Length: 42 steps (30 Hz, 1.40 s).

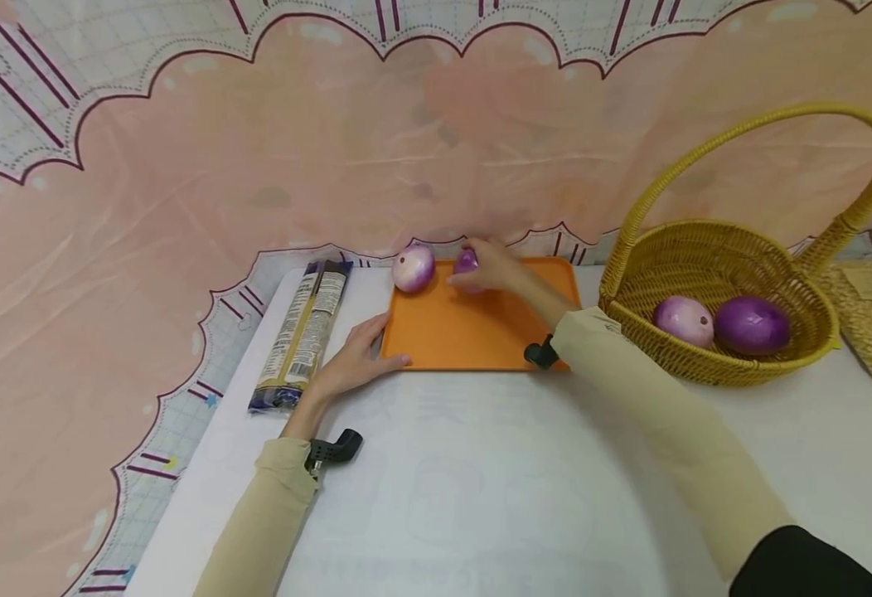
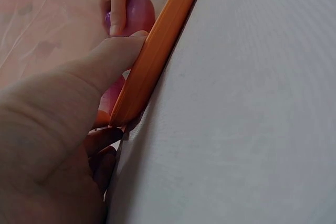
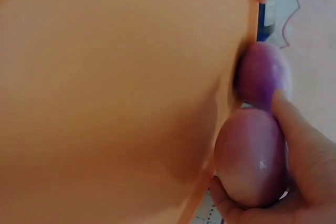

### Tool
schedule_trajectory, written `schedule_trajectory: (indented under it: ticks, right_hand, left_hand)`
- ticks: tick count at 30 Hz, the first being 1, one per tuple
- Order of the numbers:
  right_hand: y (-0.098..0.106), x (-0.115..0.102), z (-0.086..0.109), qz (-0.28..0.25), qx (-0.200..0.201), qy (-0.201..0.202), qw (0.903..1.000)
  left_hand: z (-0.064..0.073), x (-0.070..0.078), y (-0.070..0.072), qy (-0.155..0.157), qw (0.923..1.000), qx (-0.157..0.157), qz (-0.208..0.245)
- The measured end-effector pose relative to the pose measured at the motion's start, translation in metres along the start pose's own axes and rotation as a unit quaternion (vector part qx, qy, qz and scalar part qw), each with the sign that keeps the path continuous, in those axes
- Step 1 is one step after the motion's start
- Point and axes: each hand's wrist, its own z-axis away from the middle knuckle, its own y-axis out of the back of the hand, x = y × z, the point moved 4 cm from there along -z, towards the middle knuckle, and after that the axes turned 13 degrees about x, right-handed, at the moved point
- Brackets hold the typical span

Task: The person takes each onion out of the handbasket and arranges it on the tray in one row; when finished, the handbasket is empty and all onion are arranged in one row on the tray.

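Above the far side of the orange tray [image 1: 473,336], a purple onion [image 3: 252,158] is held near the middle of the far edge; whether it touches the tray cannot be told. Its skin is smooth and glossy, violet with a paler patch, and its form is a plump oval. The right hand [image 1: 491,267] is closed about this onion: the thumb lies along one side, and fingertips curl round the other. The left hand [image 1: 357,355] is spread, its thumb and fingers set apart against the tray's near left corner; the thumb rests over the rim, and the fingers lie along the left edge.

Near the held onion, a second onion [image 1: 414,268], pale pink shading to purple with a small dark spot, sits at the tray's far left corner. Left of the tray lies a long printed packet [image 1: 302,336], banded in yellow with dark blue at its ends. To the right stands a yellow wicker basket [image 1: 719,371] with a tall arched handle. Two onions rest within, side by side: a pale pinkish one [image 1: 684,321] and a deep purple one [image 1: 752,325]. Beyond the basket lies a straw-coloured woven piece [image 1: 869,323]. All stand on a white table [image 1: 443,481], backed by a peach cloth [image 1: 331,149] with scalloped borders.
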Motion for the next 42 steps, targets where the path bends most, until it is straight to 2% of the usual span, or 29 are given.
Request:
schedule_trajectory:
  ticks: [5,12,19,28,42]
  right_hand:
    - [-0.005,0.001,-0.006,0.012,-0.014,-0.011,0.9998]
    - [-0.014,0.002,-0.007,0.026,-0.062,-0.030,0.9973]
    - [-0.018,0.000,-0.012,0.029,-0.074,-0.047,0.9957]
    - [-0.019,-0.006,-0.019,0.087,-0.080,-0.050,0.9917]
    - [-0.021,-0.012,-0.022,0.089,-0.088,-0.051,0.9908]
  left_hand:
    - [0.000,0.000,-0.002,0.003,1.0000,0.001,0.004]
    - [0.000,-0.001,-0.002,0.014,0.9999,-0.001,0.002]
    - [-0.001,-0.002,-0.003,0.013,0.9999,0.000,-0.001]
    - [-0.001,0.000,-0.001,0.015,0.9999,-0.001,-0.003]
    - [-0.002,-0.001,-0.002,0.016,0.9998,-0.002,-0.005]
